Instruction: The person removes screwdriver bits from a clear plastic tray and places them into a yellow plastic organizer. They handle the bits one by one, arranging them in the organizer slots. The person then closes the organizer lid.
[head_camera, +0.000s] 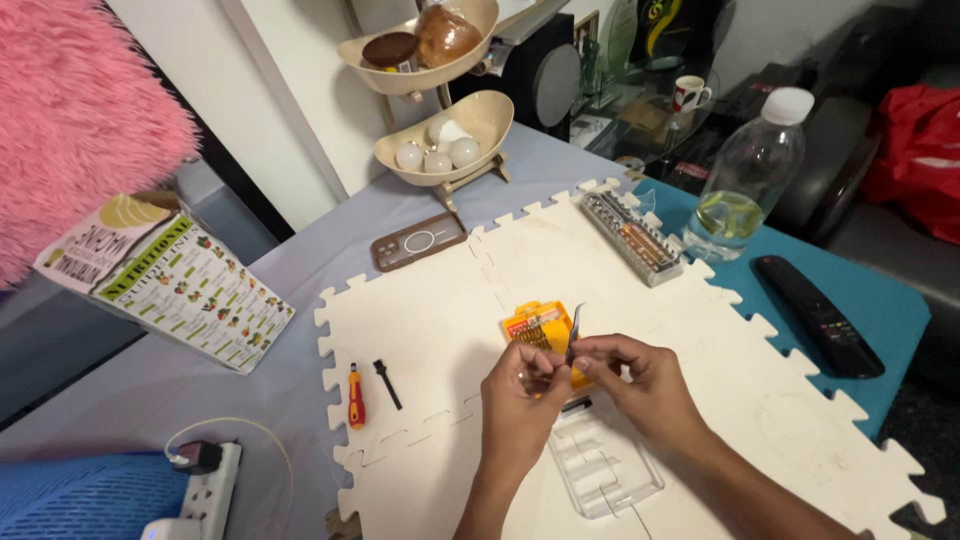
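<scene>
Far left: I see a pink fluffy cushion (75, 110) at the top corner, and below it a printed leaflet (170, 280) lying on the grey-lilac table (300, 260).
Bottom left: a white power strip (200, 485) with a dark plug in it sits beside something blue.
Mat, left part: a cream foam puzzle mat (430, 320) covers the table; on it lie a small red and yellow screwdriver (355, 397) and, just beside it, a thin black bit (387, 384).
Back centre: a brown phone-like device (418, 241) lies just past the mat edge, in front of a two-tier cream bowl stand (450, 100) holding white round things below and brown things above.
Left hand: my left hand (522, 395) is above the mat's middle, fingers pinched on a small item I cannot make out.
Tweezers: thin metal tweezers (574, 335) stand nearly upright between the two hands, above the yellow bit holder (535, 325).
Right hand: my right hand (645, 385) is touching the left, thumb and forefinger grasping the tweezers.
Below the hands: a clear plastic case lid (600, 465) lies flat on the mat.
Mat, right part: a long clear box of bits (632, 238) lies near the far edge.
Far right: a plastic bottle (748, 180) with a little yellowish liquid stands on a teal surface, near a black remote control (817, 315); something red sits well beyond.
</scene>
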